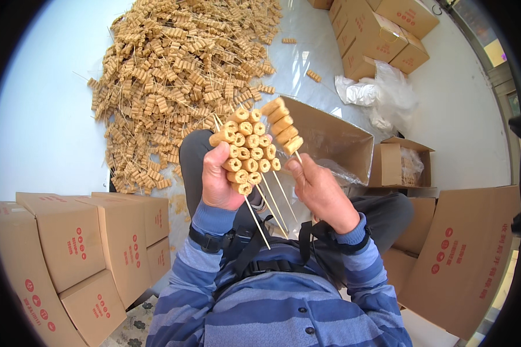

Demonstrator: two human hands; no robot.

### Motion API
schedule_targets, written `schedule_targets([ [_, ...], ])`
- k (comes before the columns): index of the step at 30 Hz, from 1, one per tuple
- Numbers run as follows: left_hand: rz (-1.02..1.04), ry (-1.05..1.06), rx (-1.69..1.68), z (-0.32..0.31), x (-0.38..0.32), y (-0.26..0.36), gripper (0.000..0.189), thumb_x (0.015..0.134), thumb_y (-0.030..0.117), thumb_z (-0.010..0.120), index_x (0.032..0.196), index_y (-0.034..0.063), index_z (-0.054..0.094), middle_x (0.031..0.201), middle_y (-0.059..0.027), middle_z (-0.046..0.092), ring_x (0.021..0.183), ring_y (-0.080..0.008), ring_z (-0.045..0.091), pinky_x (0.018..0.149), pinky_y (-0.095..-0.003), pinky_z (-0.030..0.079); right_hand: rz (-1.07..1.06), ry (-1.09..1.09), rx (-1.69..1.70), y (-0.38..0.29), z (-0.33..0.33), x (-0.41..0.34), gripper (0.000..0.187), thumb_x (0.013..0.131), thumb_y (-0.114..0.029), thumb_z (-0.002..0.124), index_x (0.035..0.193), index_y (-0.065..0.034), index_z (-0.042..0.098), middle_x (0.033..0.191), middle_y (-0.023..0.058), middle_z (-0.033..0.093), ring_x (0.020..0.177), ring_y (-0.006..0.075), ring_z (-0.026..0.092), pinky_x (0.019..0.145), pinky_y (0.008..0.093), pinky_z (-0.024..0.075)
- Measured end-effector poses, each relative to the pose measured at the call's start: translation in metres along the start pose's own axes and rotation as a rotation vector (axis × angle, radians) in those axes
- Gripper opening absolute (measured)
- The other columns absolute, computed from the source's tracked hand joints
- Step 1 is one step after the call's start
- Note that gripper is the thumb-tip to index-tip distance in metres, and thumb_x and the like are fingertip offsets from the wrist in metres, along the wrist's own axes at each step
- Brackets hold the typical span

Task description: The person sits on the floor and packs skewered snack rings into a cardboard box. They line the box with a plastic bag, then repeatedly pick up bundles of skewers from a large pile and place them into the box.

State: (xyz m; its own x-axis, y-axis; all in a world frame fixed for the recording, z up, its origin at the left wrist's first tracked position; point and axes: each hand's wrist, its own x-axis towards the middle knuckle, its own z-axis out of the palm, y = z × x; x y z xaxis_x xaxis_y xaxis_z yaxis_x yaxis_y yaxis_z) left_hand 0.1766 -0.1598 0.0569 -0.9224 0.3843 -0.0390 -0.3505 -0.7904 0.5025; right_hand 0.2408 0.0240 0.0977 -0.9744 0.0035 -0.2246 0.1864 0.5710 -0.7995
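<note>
My left hand (220, 178) grips a bundle of skewered tan food rolls (248, 152), hollow at their ends. Several thin wooden sticks poke out below and above the bundle. To its right, my right hand (319, 186) pinches the stick of a single skewer (282, 126) with several rolls threaded on it. That skewer tilts up and to the left, close beside the bundle's upper right. Behind it, an open cardboard box (334, 139) with a clear plastic liner lies in front of me.
A big heap of skewers (182, 78) covers the floor at upper left. Cardboard boxes are stacked at left (121, 247), far right (382, 39) and near right (456, 260). Crumpled plastic (377, 95) and a smaller open box (386, 165) lie right. Two loose skewers (314, 76) rest on the floor.
</note>
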Motion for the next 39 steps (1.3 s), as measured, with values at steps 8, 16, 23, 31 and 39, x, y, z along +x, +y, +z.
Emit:
schedule_targets([
  [8,0.052,-0.021,-0.052,0.013,0.002,0.0,0.07,0.09,0.039,0.057,0.146,-0.0002,0.038,0.141,-0.0159,0.052,0.128,-0.0327,0.052,0.111,-0.046,0.039,-0.154,-0.05,-0.108,-0.006,-0.001,-0.005,0.031,0.105,-0.032,0.043,0.11,-0.0015,0.05,0.075,0.03,0.062,0.073,0.0512,0.06,0.064,0.0578,0.0462],
  [16,-0.016,-0.175,-0.085,0.017,0.005,0.004,0.087,0.085,0.049,0.06,0.151,0.0003,0.031,0.149,-0.0266,0.039,0.135,-0.043,0.043,0.112,-0.0538,0.038,-0.147,-0.119,-0.003,-0.015,-0.002,-0.01,0.032,0.106,-0.033,0.041,0.107,-0.0014,0.049,0.076,0.0291,0.061,0.074,0.0509,0.059,0.063,0.0558,0.0443],
  [23,-0.037,-0.189,-0.091,0.008,0.003,0.002,0.085,0.083,0.05,0.062,0.147,0.0006,0.035,0.136,-0.0262,0.052,0.124,-0.0531,0.05,0.103,-0.0609,0.046,-0.158,-0.167,0.016,-0.015,0.003,-0.014,0.029,0.105,-0.03,0.046,0.11,-0.0018,0.048,0.072,0.023,0.061,0.067,0.0427,0.061,0.062,0.0494,0.0473],
  [31,-0.093,-0.241,-0.018,0.012,0.004,0.001,0.091,0.079,0.045,0.06,0.151,-0.0007,0.027,0.142,-0.0209,0.047,0.123,-0.0368,0.056,0.106,-0.0461,0.047,-0.001,-0.118,0.493,-0.013,-0.008,-0.003,0.034,0.099,-0.032,0.061,0.108,-0.0005,0.053,0.076,0.0025,0.059,0.067,0.0082,0.057,0.06,0.0252,0.0471],
  [39,-0.055,-0.185,0.02,0.011,0.003,0.0,0.093,0.078,0.043,0.06,0.152,-0.0013,0.026,0.146,-0.0204,0.044,0.128,-0.0343,0.053,0.109,-0.044,0.044,-0.246,0.099,0.141,-0.01,-0.009,-0.002,0.029,0.093,-0.026,0.069,0.107,-0.0036,0.056,0.078,0.0101,0.064,0.069,0.0214,0.066,0.062,0.034,0.0509],
])
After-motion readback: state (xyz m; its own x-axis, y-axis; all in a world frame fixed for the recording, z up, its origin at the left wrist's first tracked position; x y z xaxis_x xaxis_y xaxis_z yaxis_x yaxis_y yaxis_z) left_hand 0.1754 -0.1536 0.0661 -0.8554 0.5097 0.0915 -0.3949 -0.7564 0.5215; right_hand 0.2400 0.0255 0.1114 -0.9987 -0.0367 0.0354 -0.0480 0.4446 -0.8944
